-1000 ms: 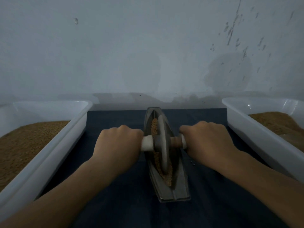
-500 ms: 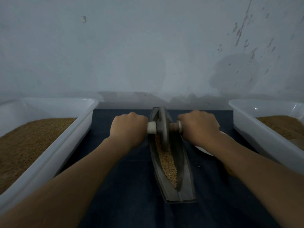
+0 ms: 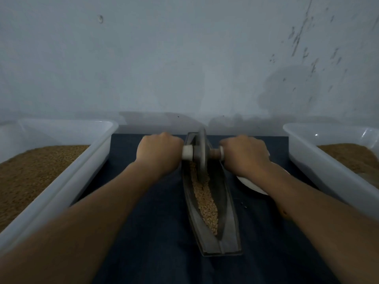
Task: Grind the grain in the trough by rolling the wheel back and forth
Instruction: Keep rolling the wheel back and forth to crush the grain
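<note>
Left hand (image 3: 159, 154) and right hand (image 3: 244, 155) grip the axle (image 3: 215, 153); the wheel (image 3: 202, 158) is now further, at the far end of the trough (image 3: 227, 232), so pulling back over the grain (image 3: 205, 199) seems next

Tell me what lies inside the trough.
Pale brown grain runs along the groove of the trough, with the wheel standing in its far end. Whatever lies beneath the wheel is covered.

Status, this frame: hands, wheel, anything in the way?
Left hand and right hand both grip the axle. Wheel at trough far end, grain nearer. Nothing blocking.
</note>
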